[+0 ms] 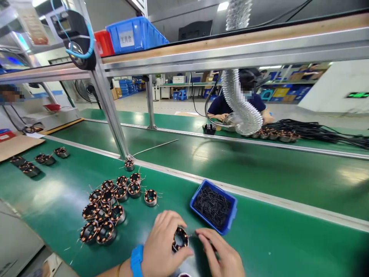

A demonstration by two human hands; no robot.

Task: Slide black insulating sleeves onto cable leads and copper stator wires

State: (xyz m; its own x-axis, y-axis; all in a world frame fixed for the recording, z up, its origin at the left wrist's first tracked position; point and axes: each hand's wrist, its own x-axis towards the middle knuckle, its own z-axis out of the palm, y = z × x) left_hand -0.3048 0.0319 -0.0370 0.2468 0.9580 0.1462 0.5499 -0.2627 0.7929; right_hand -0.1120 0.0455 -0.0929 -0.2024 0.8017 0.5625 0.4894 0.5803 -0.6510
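Note:
My left hand (163,242) is wrapped around a motor stator (186,240), a metal ring with copper windings, held just above the green bench. A thin wire lead runs from the ring's right side to the fingertips of my right hand (221,252). Those fingers are pinched at the lead's end; whether a small sleeve is also between them, I cannot make out. Beyond the right hand stands a blue bin (234,209) full of short black tube pieces (211,206). To the left of my hands, several more stators (108,197) stand grouped, their wire ends sticking out.
More stators (46,158) sit at the far left. A metal post (109,104) and a rail (173,171) border the green bench (288,246). Overhead, a shelf carries a blue box (129,36). Across the bench, a person (256,102) works beside a flexible duct (246,115) and black cables (317,132).

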